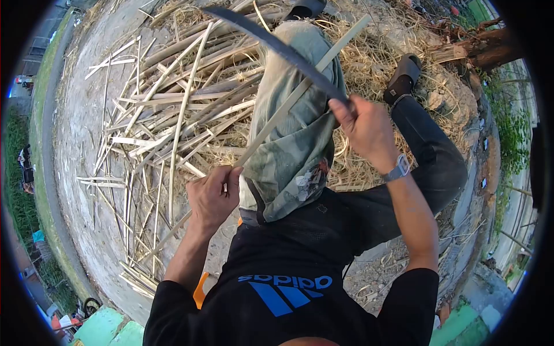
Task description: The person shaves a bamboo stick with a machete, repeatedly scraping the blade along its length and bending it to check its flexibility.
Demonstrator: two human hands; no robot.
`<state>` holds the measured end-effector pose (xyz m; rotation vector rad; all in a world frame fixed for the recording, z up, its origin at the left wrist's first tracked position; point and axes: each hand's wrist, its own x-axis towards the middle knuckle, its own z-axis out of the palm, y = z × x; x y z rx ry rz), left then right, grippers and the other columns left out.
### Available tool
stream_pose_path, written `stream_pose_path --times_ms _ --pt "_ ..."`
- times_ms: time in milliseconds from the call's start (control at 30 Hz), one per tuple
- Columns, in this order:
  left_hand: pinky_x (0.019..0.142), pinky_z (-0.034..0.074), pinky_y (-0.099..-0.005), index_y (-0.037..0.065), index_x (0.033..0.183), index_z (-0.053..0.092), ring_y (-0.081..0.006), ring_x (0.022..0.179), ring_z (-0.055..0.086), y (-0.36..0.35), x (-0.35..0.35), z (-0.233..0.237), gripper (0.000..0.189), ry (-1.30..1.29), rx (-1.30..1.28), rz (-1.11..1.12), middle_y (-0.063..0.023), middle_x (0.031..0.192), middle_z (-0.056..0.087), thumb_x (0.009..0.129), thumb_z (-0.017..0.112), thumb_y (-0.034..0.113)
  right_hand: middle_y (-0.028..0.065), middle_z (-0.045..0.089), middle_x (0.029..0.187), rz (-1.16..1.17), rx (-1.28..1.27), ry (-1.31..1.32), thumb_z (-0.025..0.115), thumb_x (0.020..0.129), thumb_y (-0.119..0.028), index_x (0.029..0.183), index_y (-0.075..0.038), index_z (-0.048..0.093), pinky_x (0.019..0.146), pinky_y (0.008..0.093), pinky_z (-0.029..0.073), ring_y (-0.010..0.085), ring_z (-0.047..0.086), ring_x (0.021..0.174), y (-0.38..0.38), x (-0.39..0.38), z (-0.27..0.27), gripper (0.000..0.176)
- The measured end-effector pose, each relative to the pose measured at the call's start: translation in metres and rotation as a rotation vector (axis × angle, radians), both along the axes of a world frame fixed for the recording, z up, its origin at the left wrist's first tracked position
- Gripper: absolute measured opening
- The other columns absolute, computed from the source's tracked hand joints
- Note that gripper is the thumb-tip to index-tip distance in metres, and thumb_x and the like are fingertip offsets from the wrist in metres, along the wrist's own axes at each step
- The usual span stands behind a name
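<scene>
A long flat bamboo strip (276, 120) runs slantwise over my thigh, and my left hand (213, 195) is closed around its lower part. The strip's tail continues behind that hand toward the lower left. My right hand (366, 130) grips the handle of a long, dark, curved knife (277, 46). Its blade points to the upper left and crosses over the strip in this view. The handle is mostly hidden by my fingers. Beneath the strip, a worn camouflage cloth (283, 173) covers my leg.
Many split bamboo strips (190, 98) lie heaped on the ground to the left. Curly shavings (363, 69) are scattered around my legs and shoes. A rough log (479, 49) lies at the upper right. Something orange (201, 291) shows beside my left arm.
</scene>
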<state>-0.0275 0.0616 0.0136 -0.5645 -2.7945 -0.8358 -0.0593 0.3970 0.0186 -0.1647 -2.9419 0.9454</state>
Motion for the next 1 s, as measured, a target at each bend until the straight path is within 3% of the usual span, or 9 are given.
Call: stream_pose_path --times_ms 200,267,467,500,533,633,833,900,1000 --pt "0.043 0.043 -0.0334 0.009 0.082 0.065 -0.0201 0.043 0.058 -0.043 0.013 0.007 0.014 0.018 -0.083 -0.047 -0.0031 0.053 0.058 0.091 0.076 0.012 0.0122 0.055 0.05 0.058 0.23 0.211 0.05 0.098 -0.07 0.069 -0.003 0.059 0.049 0.0434 0.049 0.0345 0.063 0.052 0.057 -0.037 -0.005 0.073" --pt "0.043 0.043 -0.034 0.009 0.081 0.064 -0.0207 0.042 0.058 -0.056 0.02 0.01 0.016 0.005 -0.116 -0.06 -0.0036 0.053 0.057 0.092 0.075 0.013 0.0145 0.056 0.051 -0.23 0.197 0.096 0.049 0.097 -0.073 0.068 -0.001 0.062 0.051 0.0445 0.048 0.0348 0.063 0.052 0.087 -0.053 -0.015 0.078" --pt "0.042 0.042 -0.0358 0.009 0.077 0.059 -0.0217 0.041 0.055 -0.101 0.029 -0.008 0.021 -0.073 -0.119 0.014 -0.0052 0.053 0.056 0.093 0.072 0.012 0.021 0.06 0.056 -0.501 0.037 0.118 0.045 0.098 -0.073 0.07 0.004 0.067 0.055 0.0429 0.048 0.0356 0.063 0.054 0.149 -0.048 -0.043 0.085" --pt "0.042 0.042 -0.036 0.009 0.077 0.058 -0.0218 0.041 0.055 -0.097 0.027 -0.007 0.022 -0.063 -0.132 0.024 -0.0053 0.053 0.056 0.093 0.072 0.013 0.0143 0.057 0.053 -0.509 -0.045 0.117 0.047 0.099 -0.071 0.069 0.004 0.064 0.053 0.0395 0.045 0.0271 0.06 0.051 0.137 -0.043 -0.029 0.082" --pt "0.042 0.041 -0.0363 0.009 0.077 0.058 -0.0219 0.041 0.055 -0.09 0.025 -0.006 0.022 -0.055 -0.147 0.033 -0.0053 0.053 0.056 0.093 0.072 0.013 0.0143 0.057 0.053 -0.503 -0.048 0.11 0.047 0.099 -0.071 0.069 0.004 0.064 0.053 0.0395 0.045 0.0271 0.06 0.051 0.124 -0.039 -0.018 0.082" --pt "0.043 0.041 -0.0371 0.008 0.078 0.059 -0.0239 0.041 0.055 -0.063 0.008 -0.003 0.022 -0.065 -0.111 0.06 -0.0067 0.053 0.056 0.096 0.069 0.015 0.0021 0.046 0.053 -0.342 -0.324 0.253 0.053 0.102 -0.062 0.07 0.0 0.058 0.049 0.0343 0.036 0.0116 0.047 0.051 0.08 -0.025 0.009 0.07" --pt "0.047 0.045 -0.0381 0.005 0.087 0.064 -0.0277 0.048 0.06 0.012 -0.024 -0.005 0.015 -0.061 0.035 0.068 -0.0096 0.056 0.061 0.098 0.066 0.015 0.0048 0.052 0.05 0.048 -0.195 0.116 0.057 0.099 -0.063 0.069 -0.003 0.061 0.047 0.0371 0.04 0.0224 0.053 0.044 -0.001 0.008 0.045 0.066" --pt "0.051 0.047 -0.0361 0.001 0.089 0.069 -0.0235 0.052 0.065 0.044 -0.03 0.007 0.015 -0.208 0.318 0.021 -0.0116 0.061 0.065 0.098 0.065 0.013 0.0083 0.057 0.051 0.122 -0.146 0.023 0.059 0.097 -0.063 0.069 -0.004 0.062 0.049 0.0409 0.048 0.0302 0.061 0.048 -0.028 0.017 0.053 0.065" --pt "0.053 0.048 -0.0339 -0.003 0.087 0.071 -0.0182 0.055 0.066 0.07 -0.046 0.025 0.018 -0.449 0.383 0.034 -0.0137 0.065 0.068 0.097 0.063 0.01 0.0106 0.063 0.055 0.231 0.043 0.043 0.06 0.096 -0.062 0.07 -0.005 0.063 0.054 0.0438 0.054 0.0331 0.067 0.055 -0.049 0.021 0.047 0.063"
